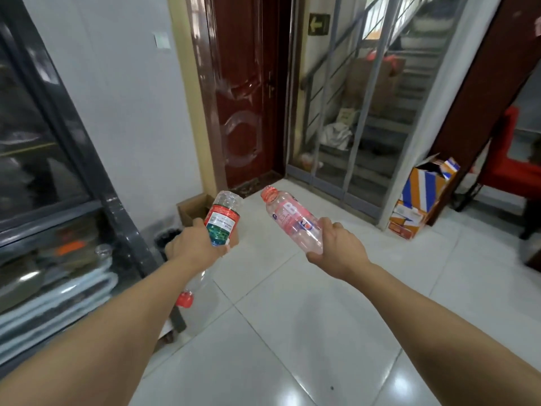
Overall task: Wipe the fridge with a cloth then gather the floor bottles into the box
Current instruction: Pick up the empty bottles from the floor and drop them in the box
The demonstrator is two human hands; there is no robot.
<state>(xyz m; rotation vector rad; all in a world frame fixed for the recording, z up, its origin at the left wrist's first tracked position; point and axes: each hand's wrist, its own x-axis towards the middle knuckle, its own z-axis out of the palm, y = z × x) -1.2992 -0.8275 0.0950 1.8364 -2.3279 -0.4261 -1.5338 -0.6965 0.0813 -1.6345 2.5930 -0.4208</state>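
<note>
Left hand [195, 247] grips a clear plastic bottle with red-and-green label [221, 222], print too small to read. Right hand [336, 249] grips a clear pink-labelled plastic bottle with red cap [292, 219], big white "B" readable. Another clear red-capped bottle [191, 291] lies on the white tiled floor [292, 332] under the left forearm. Open brown cardboard box [194, 209] sits just beyond, beside the dark glass-door fridge [58, 171].

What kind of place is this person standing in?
Probably the ground-floor hallway of a small shop or flat building: a glass-fronted fridge on the left, a dark red door ahead, and a staircase behind a metal railing, all over white floor tiles.
</note>
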